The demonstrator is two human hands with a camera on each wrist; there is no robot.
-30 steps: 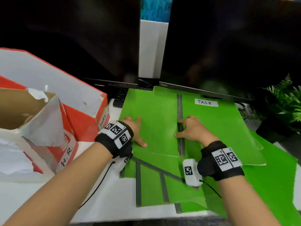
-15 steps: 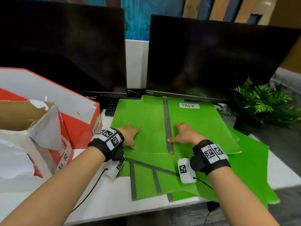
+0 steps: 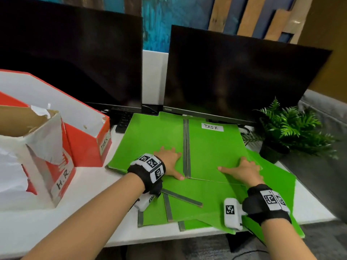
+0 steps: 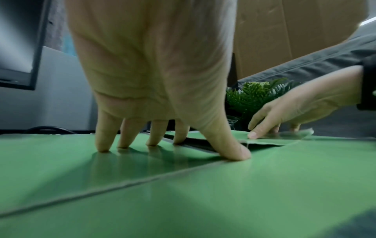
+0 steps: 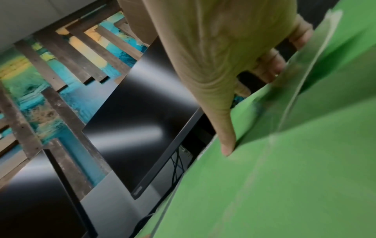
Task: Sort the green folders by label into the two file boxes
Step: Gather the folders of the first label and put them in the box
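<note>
Lower folders (image 3: 187, 209): fanned at near table edge (image 3: 75, 231), overhanging; could drag off w/ any pull on top one.
L hand (image 3: 169, 162): fingers spread flat, pressing left flap of open TASK folder (image 3: 212, 152); thumb by the spine.
R hand (image 3: 244, 170): thumb on top, fingers curled at right flap's edge, likely to close it; clear sleeve there may slip out.
HR box (image 3: 56, 166): torn, near left; wrong one.
TASK box (image 3: 90, 145): behind it; mix-up risk.
</note>
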